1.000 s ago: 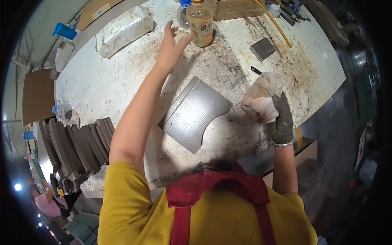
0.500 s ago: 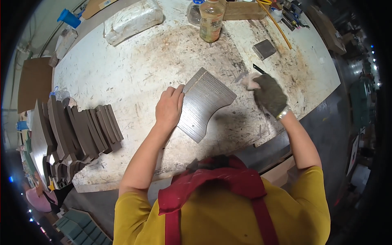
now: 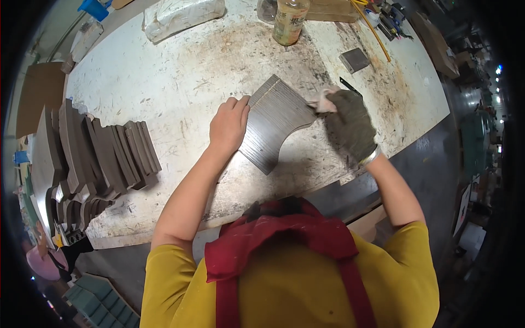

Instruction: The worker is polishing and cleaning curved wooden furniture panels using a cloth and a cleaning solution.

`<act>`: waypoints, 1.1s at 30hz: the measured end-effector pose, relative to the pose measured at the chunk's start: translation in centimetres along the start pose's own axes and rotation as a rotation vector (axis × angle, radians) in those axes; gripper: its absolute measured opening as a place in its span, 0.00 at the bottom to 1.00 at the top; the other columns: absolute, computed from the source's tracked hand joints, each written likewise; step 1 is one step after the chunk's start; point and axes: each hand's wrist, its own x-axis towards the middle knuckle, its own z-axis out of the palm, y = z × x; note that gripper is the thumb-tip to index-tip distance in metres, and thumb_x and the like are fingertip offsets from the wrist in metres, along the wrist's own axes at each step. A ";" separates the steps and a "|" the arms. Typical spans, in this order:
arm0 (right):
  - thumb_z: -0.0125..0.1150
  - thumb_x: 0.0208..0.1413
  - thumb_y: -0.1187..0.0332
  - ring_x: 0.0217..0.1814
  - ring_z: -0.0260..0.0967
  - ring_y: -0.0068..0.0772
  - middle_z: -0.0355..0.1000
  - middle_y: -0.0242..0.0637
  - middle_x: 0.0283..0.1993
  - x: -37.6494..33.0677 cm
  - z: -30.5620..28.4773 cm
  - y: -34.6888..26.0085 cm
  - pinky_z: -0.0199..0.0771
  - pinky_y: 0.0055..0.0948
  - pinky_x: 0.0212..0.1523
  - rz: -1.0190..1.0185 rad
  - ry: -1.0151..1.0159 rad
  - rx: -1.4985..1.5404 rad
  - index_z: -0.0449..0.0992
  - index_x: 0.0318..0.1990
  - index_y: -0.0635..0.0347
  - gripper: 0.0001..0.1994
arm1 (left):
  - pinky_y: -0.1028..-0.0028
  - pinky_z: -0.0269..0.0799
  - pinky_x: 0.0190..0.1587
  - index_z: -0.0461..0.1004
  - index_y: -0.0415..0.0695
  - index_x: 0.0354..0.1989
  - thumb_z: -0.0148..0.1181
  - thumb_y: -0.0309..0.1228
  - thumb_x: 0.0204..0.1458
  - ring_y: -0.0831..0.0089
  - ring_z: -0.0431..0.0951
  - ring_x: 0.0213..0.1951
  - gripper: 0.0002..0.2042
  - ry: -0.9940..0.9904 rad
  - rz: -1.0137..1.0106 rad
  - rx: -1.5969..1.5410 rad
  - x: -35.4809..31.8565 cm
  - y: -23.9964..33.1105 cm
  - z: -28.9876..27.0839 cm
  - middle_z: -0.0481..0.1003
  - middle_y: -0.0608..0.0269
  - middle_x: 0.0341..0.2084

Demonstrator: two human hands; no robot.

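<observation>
A grey-brown wood-grain panel (image 3: 273,117) with a concave curved cutout on one side lies on the worktable. My bare left hand (image 3: 229,123) grips its left edge, fingers together. A dark glove covers my right hand (image 3: 353,123), which is closed on a crumpled pale rag (image 3: 326,102) at the panel's right corner. Whether the rag presses on the panel's edge or only hangs beside it is hard to tell, as the hand is blurred. Just beyond the glove lies a thin black blade-like tool (image 3: 349,85). A small grey block (image 3: 354,60) sits farther back.
Several similar curved panels (image 3: 93,158) stand stacked on edge at the left of the stained white table (image 3: 180,82). Along the back are a wrapped white package (image 3: 183,19), a bottle (image 3: 290,24), a yellow stick (image 3: 377,38) and assorted tools (image 3: 388,22). Another person (image 3: 46,262) is at far left.
My right hand has brought the rag leftward to the panel's right corner. My left hand keeps its hold on the panel. The whole view has shifted slightly.
</observation>
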 end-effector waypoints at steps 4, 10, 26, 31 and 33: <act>0.57 0.54 0.72 0.60 0.69 0.45 0.74 0.44 0.52 -2.4 4.0 -10.2 0.68 0.47 0.60 -0.305 -0.124 0.318 0.75 0.54 0.53 0.18 | 0.60 0.74 0.44 0.74 0.51 0.55 0.50 0.37 0.63 0.56 0.75 0.44 0.15 -0.033 -0.025 0.037 0.2 -0.2 0.2 0.73 0.56 0.39; 0.58 0.56 0.72 0.56 0.68 0.42 0.74 0.43 0.49 -2.6 3.0 -3.6 0.68 0.46 0.57 -0.051 -0.006 0.121 0.78 0.45 0.55 0.10 | 0.60 0.73 0.44 0.74 0.49 0.55 0.49 0.38 0.64 0.55 0.74 0.44 0.15 -0.024 -0.005 -0.005 0.0 -0.3 0.2 0.73 0.56 0.39; 0.61 0.55 0.72 0.54 0.70 0.50 0.73 0.49 0.50 -2.6 -0.4 -7.8 0.72 0.42 0.54 -0.186 0.184 -0.017 0.75 0.50 0.59 0.14 | 0.59 0.72 0.45 0.74 0.49 0.54 0.47 0.38 0.65 0.53 0.74 0.45 0.15 -0.034 0.010 -0.039 0.2 -0.6 0.2 0.73 0.54 0.41; 0.55 0.54 0.73 0.59 0.69 0.44 0.74 0.43 0.51 -3.5 3.2 -13.0 0.67 0.43 0.61 -0.111 -0.227 0.029 0.78 0.45 0.57 0.11 | 0.59 0.72 0.46 0.74 0.46 0.54 0.48 0.38 0.64 0.51 0.75 0.44 0.15 -0.003 0.046 -0.028 0.3 -0.6 0.4 0.73 0.52 0.40; 0.49 0.58 0.74 0.55 0.70 0.43 0.73 0.42 0.50 -4.4 2.3 -8.7 0.70 0.43 0.57 0.111 -0.038 0.119 0.77 0.49 0.52 0.14 | 0.59 0.72 0.46 0.74 0.45 0.53 0.48 0.38 0.64 0.51 0.74 0.45 0.16 0.009 0.053 -0.045 0.0 -0.6 0.3 0.73 0.51 0.40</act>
